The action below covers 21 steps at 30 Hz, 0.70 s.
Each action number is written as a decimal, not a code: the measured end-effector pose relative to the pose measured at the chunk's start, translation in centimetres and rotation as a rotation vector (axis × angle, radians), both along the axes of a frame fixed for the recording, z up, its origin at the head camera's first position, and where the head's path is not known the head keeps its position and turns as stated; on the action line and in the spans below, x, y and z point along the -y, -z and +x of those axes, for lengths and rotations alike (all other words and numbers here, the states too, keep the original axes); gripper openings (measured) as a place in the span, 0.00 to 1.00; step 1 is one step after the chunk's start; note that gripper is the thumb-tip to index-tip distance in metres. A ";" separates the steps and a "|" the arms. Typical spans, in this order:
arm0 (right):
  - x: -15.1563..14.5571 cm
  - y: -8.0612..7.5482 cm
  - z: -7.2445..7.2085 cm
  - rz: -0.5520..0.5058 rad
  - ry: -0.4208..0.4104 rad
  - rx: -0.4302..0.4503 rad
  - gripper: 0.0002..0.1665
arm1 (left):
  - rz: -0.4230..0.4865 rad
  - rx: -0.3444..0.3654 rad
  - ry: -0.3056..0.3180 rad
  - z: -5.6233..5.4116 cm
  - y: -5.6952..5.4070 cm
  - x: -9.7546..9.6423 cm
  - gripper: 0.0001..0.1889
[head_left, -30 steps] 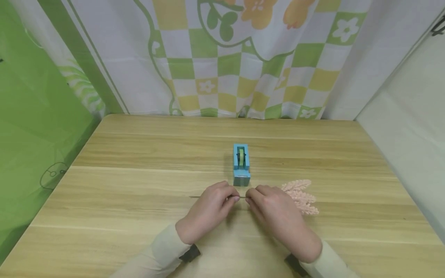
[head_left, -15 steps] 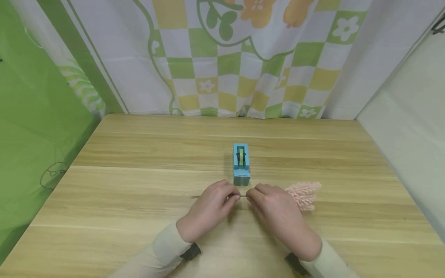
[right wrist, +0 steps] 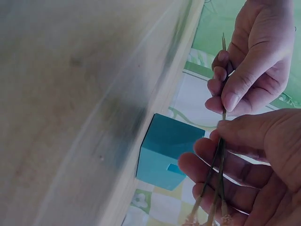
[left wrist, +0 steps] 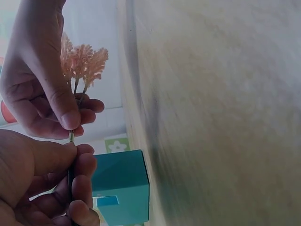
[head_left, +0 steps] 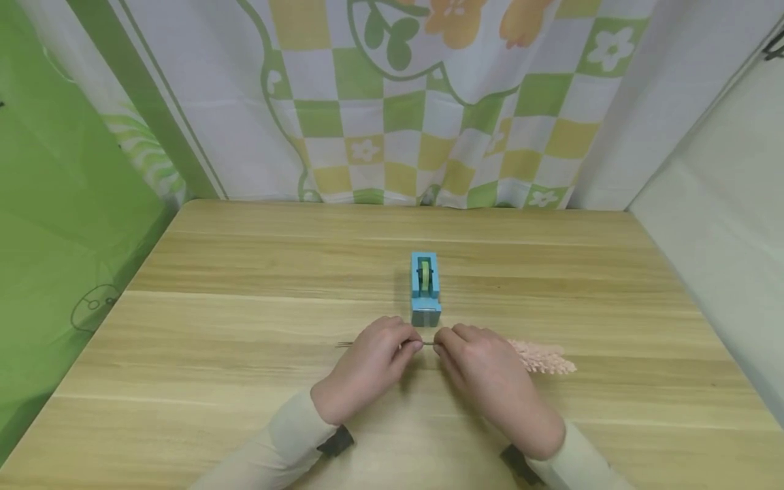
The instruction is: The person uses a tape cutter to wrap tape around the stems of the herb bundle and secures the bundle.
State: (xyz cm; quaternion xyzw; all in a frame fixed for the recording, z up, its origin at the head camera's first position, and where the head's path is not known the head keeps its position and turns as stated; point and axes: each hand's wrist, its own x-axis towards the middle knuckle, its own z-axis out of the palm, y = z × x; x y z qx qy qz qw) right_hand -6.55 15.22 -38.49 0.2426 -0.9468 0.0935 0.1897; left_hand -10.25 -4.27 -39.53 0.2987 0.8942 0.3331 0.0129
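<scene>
My left hand (head_left: 370,364) pinches the thin dark stems (right wrist: 222,165) of a small bunch of artificial flowers between thumb and fingers. On the same stems, a short way to the right, my right hand (head_left: 486,371) pinches with its thumb and fingertips. Fluffy pink flower heads (head_left: 542,358) stick out past the right hand, and the bare stem ends reach out left of the left hand. A pale green bit shows on the stems between the thumbs in the left wrist view. Just beyond both hands stands a blue tape dispenser (head_left: 425,306) with a green roll.
The wooden table (head_left: 245,272) spreads out around the hands. Behind it hangs a checked, flowered curtain (head_left: 404,122). A green cloth (head_left: 55,170) is at the left, a pale wall (head_left: 729,163) at the right.
The pink heads have turned and drawn from a wide fan into a narrower bunch, reaching further right. The stem ends at left have shifted slightly apart. Both hands stay almost in place.
</scene>
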 end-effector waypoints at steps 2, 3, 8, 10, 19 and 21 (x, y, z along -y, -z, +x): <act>0.0 0.0 0.0 0.012 0.000 -0.004 0.08 | 0.003 -0.001 -0.002 -0.1 0.0 0.0 0.06; 0.0 0.1 0.0 0.017 0.001 -0.003 0.09 | 0.004 -0.001 -0.001 -0.1 0.0 0.0 0.06; -0.1 0.2 -0.1 0.024 -0.001 0.018 0.08 | 0.008 -0.006 -0.004 -0.2 0.1 0.0 0.05; -0.2 0.3 -0.2 0.017 -0.004 0.019 0.07 | 0.012 -0.006 -0.007 -0.2 0.2 0.0 0.04; -0.1 0.4 -0.7 -0.005 -0.001 0.004 0.07 | -0.011 0.006 -0.014 -0.3 0.2 -0.1 0.07; 0.0 0.4 -0.7 -0.006 -0.003 -0.007 0.06 | -0.024 0.009 -0.012 -0.4 0.2 -0.2 0.08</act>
